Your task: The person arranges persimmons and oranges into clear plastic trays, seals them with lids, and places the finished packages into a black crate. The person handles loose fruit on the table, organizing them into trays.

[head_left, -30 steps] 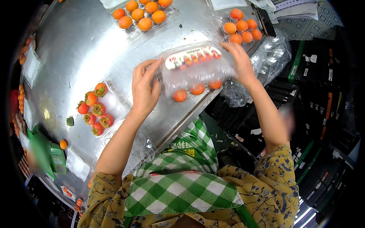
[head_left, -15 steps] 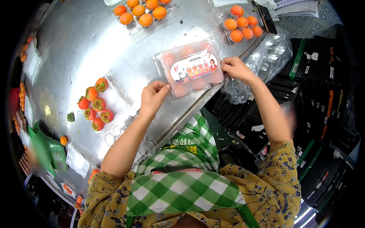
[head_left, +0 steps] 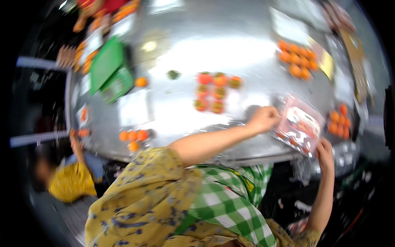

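Note:
A clear plastic fruit box (head_left: pixel 299 123) with a printed label on its lid sits at the right front of the metal table, reddish-orange fruit showing through. The fingers of my left hand (head_left: pixel 263 119) are closed at its left edge. At its near right corner, my right hand (head_left: pixel 325 153) pinches the rim. Motion blur softens both hands and the box. Left of my left hand, several persimmons (head_left: pixel 218 91) with green calyxes lie in rows beside a white sheet.
A tray of orange persimmons (head_left: pixel 297 59) stands at the far right, and another group (head_left: pixel 340 121) lies right of the box. Crumpled clear plastic (head_left: pixel 335 162) hangs at the table's edge. A green scale (head_left: pixel 111 74) stands left. Other people are at the left.
My view has swung left, bringing the green scale and another person in yellow into sight. Both hands stay at the fruit box, which now appears farther right in the picture.

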Demonstrator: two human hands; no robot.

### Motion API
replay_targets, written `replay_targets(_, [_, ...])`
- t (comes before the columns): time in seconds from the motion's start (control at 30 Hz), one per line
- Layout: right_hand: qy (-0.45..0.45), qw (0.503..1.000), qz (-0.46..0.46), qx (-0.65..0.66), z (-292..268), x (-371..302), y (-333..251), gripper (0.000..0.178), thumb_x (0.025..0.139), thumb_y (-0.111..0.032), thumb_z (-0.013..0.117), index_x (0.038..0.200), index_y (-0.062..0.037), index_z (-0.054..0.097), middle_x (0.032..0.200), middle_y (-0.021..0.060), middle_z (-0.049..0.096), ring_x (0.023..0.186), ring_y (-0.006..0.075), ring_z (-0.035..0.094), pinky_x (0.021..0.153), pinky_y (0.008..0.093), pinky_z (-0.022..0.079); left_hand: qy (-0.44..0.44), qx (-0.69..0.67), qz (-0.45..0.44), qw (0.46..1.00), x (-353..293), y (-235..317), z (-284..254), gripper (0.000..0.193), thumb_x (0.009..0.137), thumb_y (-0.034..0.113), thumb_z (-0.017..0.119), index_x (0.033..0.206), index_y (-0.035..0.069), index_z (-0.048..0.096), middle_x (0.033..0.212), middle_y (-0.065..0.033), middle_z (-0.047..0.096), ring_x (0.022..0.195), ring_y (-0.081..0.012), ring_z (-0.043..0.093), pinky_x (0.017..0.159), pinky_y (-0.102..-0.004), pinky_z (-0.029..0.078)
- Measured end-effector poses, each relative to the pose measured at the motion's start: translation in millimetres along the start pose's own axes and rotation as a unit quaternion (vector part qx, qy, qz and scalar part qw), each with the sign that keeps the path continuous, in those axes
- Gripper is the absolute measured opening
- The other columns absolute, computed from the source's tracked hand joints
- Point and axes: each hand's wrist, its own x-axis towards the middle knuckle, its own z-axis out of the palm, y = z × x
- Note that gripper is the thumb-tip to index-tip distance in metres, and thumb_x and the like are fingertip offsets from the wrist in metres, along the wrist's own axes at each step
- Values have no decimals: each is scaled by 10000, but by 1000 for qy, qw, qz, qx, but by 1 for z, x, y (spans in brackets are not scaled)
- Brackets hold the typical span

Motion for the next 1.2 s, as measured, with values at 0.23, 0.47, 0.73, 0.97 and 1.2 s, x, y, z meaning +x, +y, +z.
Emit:
replay_targets(0.23, [-127,989,-70,36,87,-7,-140,128,880,-165,597,813,-62,561,638,-41,516,499,43,449,463,177,332,107,-122,73,984,-89,58,-134,123,841,132,607,800,16,614,711,3,580,662,-68,506,596,-243,420])
replay_targets(0.47, [-273,952,-134,-24,255,20,-257,105,875,-141,593,869,-37,581,782,0,549,577,58,480,503,193,359,240,-169,103,950,-182,40,-288,138,888,180,571,910,54,623,801,5,594,730,-82,538,660,-240,444])
replay_targets(0.73, [-397,914,-76,-12,494,61,-358,85,861,-81,585,945,-66,579,810,2,576,690,91,539,573,229,423,414,-133,-4,901,-257,0,-501,181,918,213,545,855,61,620,732,12,562,657,-89,510,600,-251,425])
replay_targets(0.97, [-425,901,-83,32,641,95,-388,129,875,-71,562,1003,-64,578,803,-13,569,663,86,526,562,233,425,488,-73,-81,866,-277,-41,-624,219,949,260,515,871,90,630,739,16,586,652,-77,515,599,-243,424])
replay_targets(1.2, [-411,904,-116,-15,678,127,-382,225,864,-147,611,1066,-59,569,820,-1,563,714,106,533,623,274,435,500,-8,-108,859,-275,-59,-657,283,924,292,549,805,54,646,678,-14,565,601,-112,508,533,-259,404])
